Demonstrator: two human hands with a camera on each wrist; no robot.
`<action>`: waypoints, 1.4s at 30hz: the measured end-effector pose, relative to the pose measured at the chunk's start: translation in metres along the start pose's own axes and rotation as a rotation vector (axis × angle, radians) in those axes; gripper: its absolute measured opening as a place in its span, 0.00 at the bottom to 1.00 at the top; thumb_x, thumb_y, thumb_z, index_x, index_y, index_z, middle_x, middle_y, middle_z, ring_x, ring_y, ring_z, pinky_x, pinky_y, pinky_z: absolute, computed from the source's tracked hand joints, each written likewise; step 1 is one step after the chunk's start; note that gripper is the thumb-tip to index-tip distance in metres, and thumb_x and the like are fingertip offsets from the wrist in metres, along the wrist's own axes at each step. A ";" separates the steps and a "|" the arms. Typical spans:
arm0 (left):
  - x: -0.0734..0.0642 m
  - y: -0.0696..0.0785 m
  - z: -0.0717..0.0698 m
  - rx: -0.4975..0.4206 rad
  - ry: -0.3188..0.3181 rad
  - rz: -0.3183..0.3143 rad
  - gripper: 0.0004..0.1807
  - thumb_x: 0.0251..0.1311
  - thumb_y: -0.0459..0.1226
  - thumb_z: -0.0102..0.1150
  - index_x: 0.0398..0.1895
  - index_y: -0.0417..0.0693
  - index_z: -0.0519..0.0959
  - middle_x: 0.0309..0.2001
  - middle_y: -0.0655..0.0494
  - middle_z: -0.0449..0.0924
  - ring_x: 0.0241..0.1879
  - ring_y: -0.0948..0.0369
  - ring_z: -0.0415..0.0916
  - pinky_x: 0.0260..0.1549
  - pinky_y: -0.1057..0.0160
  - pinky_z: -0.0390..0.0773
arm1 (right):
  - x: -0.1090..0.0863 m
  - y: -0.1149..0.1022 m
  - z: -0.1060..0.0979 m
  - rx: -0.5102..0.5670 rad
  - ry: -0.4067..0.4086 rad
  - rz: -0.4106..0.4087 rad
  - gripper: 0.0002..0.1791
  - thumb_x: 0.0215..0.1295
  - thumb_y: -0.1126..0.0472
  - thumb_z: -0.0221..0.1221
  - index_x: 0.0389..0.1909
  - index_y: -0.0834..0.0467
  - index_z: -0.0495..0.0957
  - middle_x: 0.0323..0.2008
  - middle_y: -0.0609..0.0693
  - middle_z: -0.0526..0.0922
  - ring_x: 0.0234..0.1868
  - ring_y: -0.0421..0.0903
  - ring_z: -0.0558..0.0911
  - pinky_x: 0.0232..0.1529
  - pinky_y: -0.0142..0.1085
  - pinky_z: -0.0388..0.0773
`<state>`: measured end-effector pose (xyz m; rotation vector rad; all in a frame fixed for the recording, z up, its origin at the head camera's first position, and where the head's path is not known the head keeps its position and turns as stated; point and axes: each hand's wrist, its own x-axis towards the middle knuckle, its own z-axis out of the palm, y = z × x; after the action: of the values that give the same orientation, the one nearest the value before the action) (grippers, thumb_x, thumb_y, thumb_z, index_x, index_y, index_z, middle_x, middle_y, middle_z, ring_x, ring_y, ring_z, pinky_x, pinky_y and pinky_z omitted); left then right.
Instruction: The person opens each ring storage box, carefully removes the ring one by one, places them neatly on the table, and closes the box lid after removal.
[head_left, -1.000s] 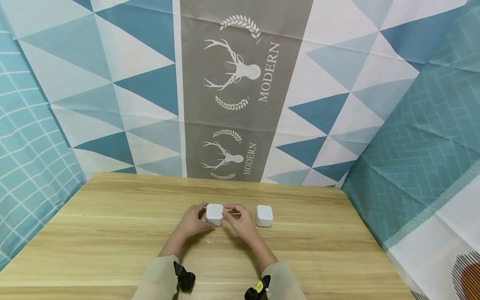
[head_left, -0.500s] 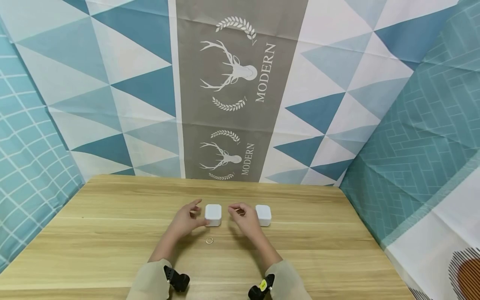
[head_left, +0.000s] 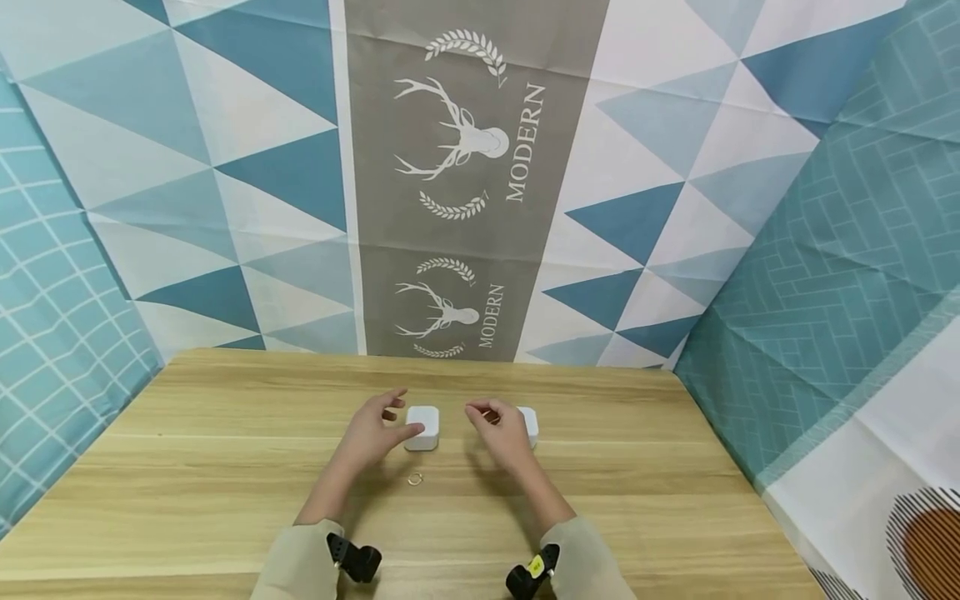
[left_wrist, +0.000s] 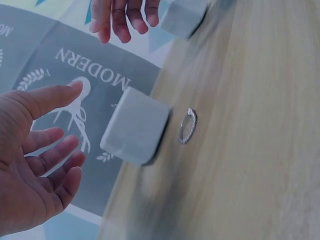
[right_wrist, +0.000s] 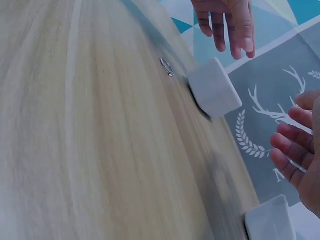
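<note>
A white rounded cube-shaped box point(head_left: 422, 422) stands on the wooden table between my hands. My left hand point(head_left: 371, 433) is just left of it with fingers spread and relaxed; in the left wrist view, a gap separates the thumb point(left_wrist: 55, 97) from the box point(left_wrist: 136, 127). My right hand point(head_left: 504, 433) is raised to the box's right, its fingers point(right_wrist: 290, 145) loosely curled and holding nothing visible. It partly hides a second white box point(head_left: 529, 423) in the head view. A silvery ring point(left_wrist: 188, 126) lies on the table in front of the first box.
The wooden table point(head_left: 225, 467) reaches back to a wall hanging point(head_left: 450, 192) with triangles, deer heads and lettering. Teal cloths hang on the left point(head_left: 67, 350) and right point(head_left: 810, 333). Both wrists carry black cameras point(head_left: 360, 562).
Both hands have come off the first box and moved apart: my left to the left, my right to the right, across the second box. The boxes and ring stay put.
</note>
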<state>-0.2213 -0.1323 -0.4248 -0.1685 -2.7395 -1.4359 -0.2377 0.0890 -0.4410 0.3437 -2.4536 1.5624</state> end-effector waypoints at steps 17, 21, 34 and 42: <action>0.000 0.025 0.018 -0.015 -0.008 0.081 0.37 0.48 0.39 0.70 0.62 0.39 0.68 0.52 0.42 0.77 0.48 0.49 0.75 0.46 0.51 0.77 | -0.003 0.004 -0.031 -0.005 0.056 -0.003 0.12 0.61 0.53 0.60 0.38 0.56 0.83 0.35 0.51 0.84 0.30 0.39 0.76 0.31 0.27 0.75; 0.000 0.030 0.022 -0.006 -0.016 0.108 0.36 0.47 0.39 0.70 0.61 0.39 0.69 0.50 0.43 0.77 0.47 0.49 0.75 0.45 0.52 0.77 | -0.003 0.006 -0.039 -0.024 0.074 -0.003 0.11 0.62 0.53 0.60 0.37 0.56 0.83 0.34 0.50 0.84 0.31 0.38 0.76 0.32 0.27 0.75; -0.002 0.038 0.036 -0.029 -0.057 0.133 0.36 0.48 0.41 0.69 0.62 0.41 0.69 0.51 0.44 0.76 0.47 0.48 0.75 0.43 0.53 0.78 | -0.003 0.019 -0.060 -0.025 0.145 0.021 0.09 0.60 0.57 0.61 0.37 0.57 0.84 0.35 0.49 0.84 0.31 0.39 0.76 0.31 0.27 0.74; -0.001 0.044 0.049 -0.049 -0.077 0.135 0.36 0.47 0.41 0.71 0.62 0.44 0.70 0.51 0.45 0.76 0.47 0.50 0.74 0.43 0.53 0.77 | -0.007 0.026 -0.071 -0.016 0.172 0.014 0.10 0.59 0.59 0.63 0.38 0.60 0.83 0.38 0.52 0.84 0.31 0.40 0.77 0.33 0.26 0.74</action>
<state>-0.2148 -0.0669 -0.4166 -0.4098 -2.6937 -1.4906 -0.2358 0.1652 -0.4360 0.1810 -2.3410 1.5093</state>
